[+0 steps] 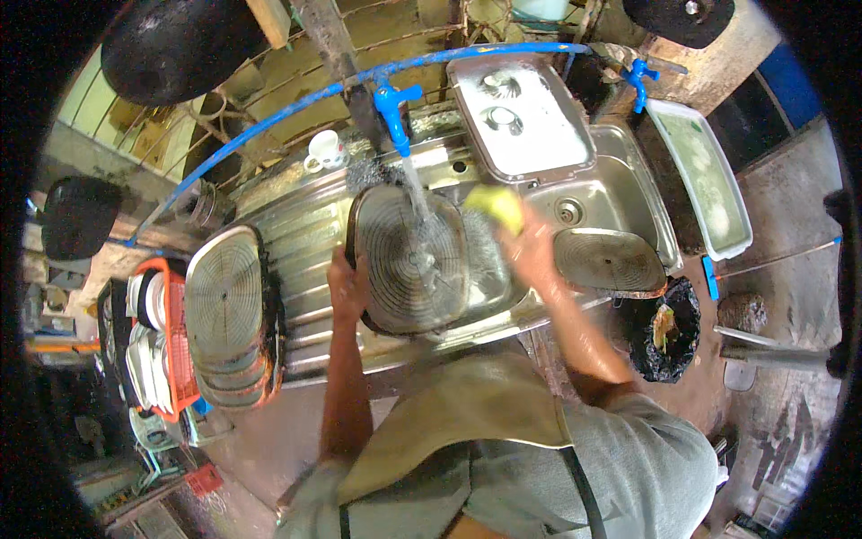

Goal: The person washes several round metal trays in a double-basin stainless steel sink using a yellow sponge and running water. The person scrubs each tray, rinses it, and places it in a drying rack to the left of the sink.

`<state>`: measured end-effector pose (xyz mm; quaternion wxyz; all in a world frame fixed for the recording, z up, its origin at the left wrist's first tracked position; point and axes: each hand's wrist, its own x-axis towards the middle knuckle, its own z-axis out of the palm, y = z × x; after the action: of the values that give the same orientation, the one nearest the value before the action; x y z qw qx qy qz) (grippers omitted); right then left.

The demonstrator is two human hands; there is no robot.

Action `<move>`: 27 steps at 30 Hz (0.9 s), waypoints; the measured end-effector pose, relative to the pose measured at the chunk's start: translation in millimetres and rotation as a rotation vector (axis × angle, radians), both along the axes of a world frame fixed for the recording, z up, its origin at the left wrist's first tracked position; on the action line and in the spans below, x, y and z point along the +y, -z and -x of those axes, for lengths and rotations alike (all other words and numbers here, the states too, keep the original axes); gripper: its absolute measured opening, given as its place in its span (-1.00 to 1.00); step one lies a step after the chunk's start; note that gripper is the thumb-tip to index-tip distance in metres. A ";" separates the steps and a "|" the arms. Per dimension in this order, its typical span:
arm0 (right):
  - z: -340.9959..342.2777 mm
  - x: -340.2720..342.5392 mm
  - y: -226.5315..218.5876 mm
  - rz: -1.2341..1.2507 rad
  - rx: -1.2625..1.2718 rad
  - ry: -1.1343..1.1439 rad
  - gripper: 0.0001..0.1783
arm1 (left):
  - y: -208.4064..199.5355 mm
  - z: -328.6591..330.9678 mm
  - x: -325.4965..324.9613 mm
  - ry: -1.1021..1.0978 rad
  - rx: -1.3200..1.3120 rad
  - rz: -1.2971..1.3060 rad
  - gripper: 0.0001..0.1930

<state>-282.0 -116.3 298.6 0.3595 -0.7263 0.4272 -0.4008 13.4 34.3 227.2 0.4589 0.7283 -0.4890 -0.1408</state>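
Note:
My left hand (pixel 348 286) grips the left rim of a large round metal tray (pixel 409 260) held tilted over the sink. Water runs onto the tray from a blue tap (pixel 393 106) above it. My right hand (pixel 530 251), blurred with motion, is shut on a yellow-green sponge (pixel 496 207) at the tray's upper right edge. The steel sink (pixel 620 193) lies under and to the right of the tray.
A stack of similar trays (pixel 224 310) rests on the drainboard at left, beside an orange rack of white dishes (pixel 153 337). Another tray (pixel 609 260) sits in the right basin, a rectangular metal tray (pixel 521 117) behind it. A white cup (pixel 325 149), a white tub (pixel 709 175) and a black rubbish bag (pixel 666 328) stand around.

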 end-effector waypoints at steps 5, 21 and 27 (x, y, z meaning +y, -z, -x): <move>27.2 -146.7 24.4 0.628 0.370 0.426 -0.26 | -53.4 6.0 -67.3 0.284 -0.369 -0.072 -0.56; 31.5 -154.2 44.2 0.673 0.472 0.362 -0.62 | -48.6 27.5 -127.9 0.346 -0.371 -0.237 -0.51; 30.7 -147.0 31.8 0.646 0.372 0.349 -0.72 | -38.4 24.0 -132.5 0.351 -0.335 -0.265 -0.44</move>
<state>-312.7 -263.4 266.7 -0.0436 -0.7785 0.4540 -0.4312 -10.6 -98.2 265.6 0.2410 0.6993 -0.6541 -0.1582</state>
